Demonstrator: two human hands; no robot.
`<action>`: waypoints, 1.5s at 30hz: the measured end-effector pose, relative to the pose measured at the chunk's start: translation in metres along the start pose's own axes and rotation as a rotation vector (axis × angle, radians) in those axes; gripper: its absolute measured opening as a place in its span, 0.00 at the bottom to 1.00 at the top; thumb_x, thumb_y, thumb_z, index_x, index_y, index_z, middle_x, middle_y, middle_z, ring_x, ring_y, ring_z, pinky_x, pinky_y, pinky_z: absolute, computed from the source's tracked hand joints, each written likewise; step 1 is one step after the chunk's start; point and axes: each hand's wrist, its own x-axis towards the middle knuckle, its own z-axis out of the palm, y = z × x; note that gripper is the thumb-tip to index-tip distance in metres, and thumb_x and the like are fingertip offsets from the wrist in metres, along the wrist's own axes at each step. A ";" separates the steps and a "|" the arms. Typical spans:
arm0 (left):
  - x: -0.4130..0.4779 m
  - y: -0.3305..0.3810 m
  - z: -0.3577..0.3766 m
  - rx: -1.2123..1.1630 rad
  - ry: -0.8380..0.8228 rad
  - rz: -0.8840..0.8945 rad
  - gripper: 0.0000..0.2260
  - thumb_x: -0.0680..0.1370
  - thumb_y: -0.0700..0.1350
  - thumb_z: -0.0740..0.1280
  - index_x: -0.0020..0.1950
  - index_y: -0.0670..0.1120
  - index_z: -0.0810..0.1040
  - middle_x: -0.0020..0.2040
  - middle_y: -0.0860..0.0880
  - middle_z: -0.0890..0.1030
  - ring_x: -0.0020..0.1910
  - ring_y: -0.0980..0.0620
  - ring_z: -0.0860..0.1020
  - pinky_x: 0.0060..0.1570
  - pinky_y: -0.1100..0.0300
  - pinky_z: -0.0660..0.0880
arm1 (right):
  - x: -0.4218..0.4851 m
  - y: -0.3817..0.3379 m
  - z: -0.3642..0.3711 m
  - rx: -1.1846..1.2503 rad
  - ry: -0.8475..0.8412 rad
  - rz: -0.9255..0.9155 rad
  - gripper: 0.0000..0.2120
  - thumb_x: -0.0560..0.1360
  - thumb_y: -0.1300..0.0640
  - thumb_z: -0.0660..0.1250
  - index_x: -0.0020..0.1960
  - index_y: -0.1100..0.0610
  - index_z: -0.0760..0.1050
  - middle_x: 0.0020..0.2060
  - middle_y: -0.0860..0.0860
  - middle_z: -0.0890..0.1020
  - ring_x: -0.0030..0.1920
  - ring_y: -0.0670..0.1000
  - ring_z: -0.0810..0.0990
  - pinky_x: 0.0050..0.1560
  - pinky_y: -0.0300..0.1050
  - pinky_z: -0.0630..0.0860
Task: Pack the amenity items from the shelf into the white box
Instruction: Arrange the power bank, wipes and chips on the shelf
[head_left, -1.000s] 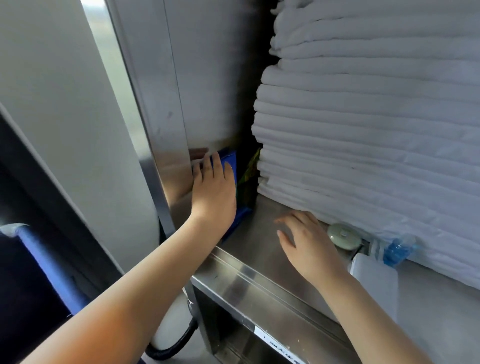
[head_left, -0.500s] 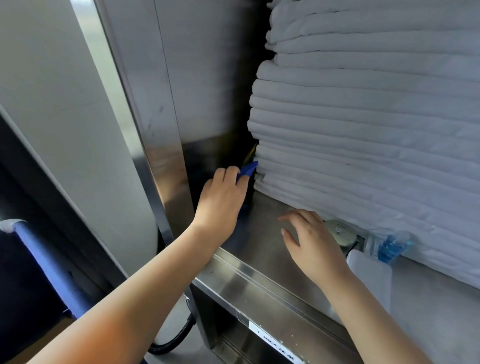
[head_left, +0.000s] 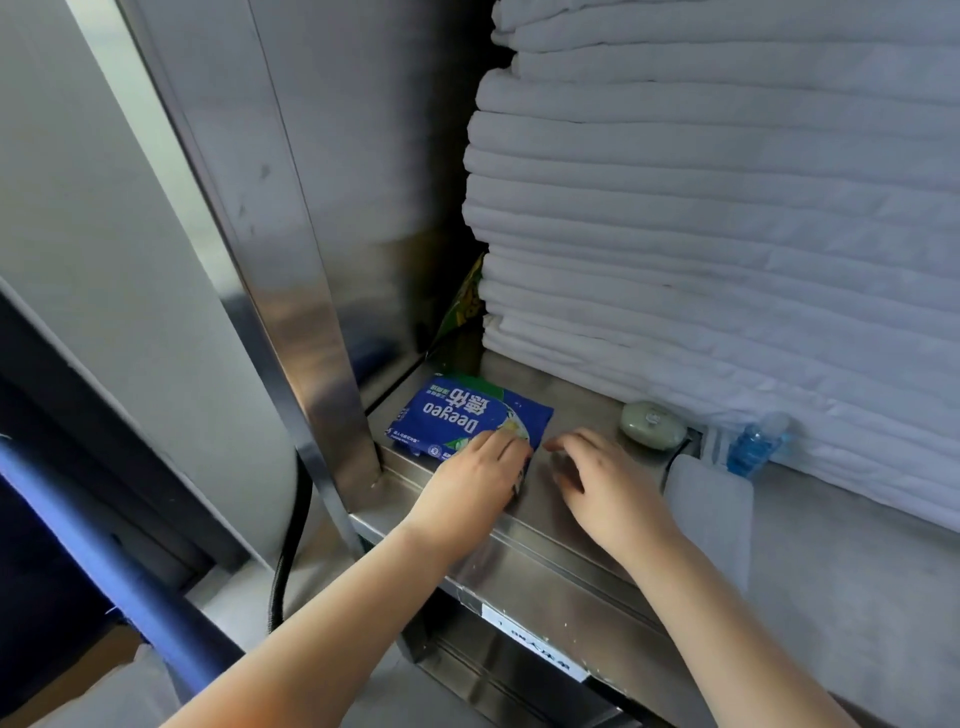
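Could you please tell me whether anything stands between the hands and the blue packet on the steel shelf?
Nothing visible does. The left hand lies on the near corner of the flat blue plastic packet; the right hand is beside it over the steel shelf, with the pale green oval case farther right.
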 end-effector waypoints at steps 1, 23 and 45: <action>0.000 0.000 0.002 -0.006 0.001 0.013 0.18 0.78 0.40 0.63 0.68 0.44 0.68 0.67 0.47 0.70 0.65 0.48 0.68 0.63 0.57 0.66 | -0.001 0.001 0.002 -0.006 -0.001 0.000 0.12 0.78 0.53 0.62 0.60 0.52 0.75 0.56 0.47 0.77 0.54 0.49 0.76 0.47 0.38 0.70; -0.017 -0.008 0.005 -0.141 0.043 0.050 0.16 0.77 0.42 0.62 0.65 0.49 0.75 0.64 0.51 0.76 0.65 0.53 0.71 0.63 0.59 0.68 | 0.076 0.000 0.018 0.099 -0.320 -0.121 0.19 0.81 0.52 0.57 0.71 0.44 0.65 0.73 0.44 0.63 0.71 0.48 0.64 0.64 0.40 0.63; -0.014 -0.040 0.005 0.161 -0.028 -0.303 0.24 0.78 0.63 0.52 0.67 0.51 0.73 0.63 0.53 0.77 0.68 0.52 0.67 0.65 0.57 0.63 | -0.007 -0.013 0.005 0.055 -0.074 -0.298 0.17 0.75 0.66 0.60 0.59 0.55 0.79 0.47 0.51 0.79 0.48 0.52 0.73 0.48 0.45 0.73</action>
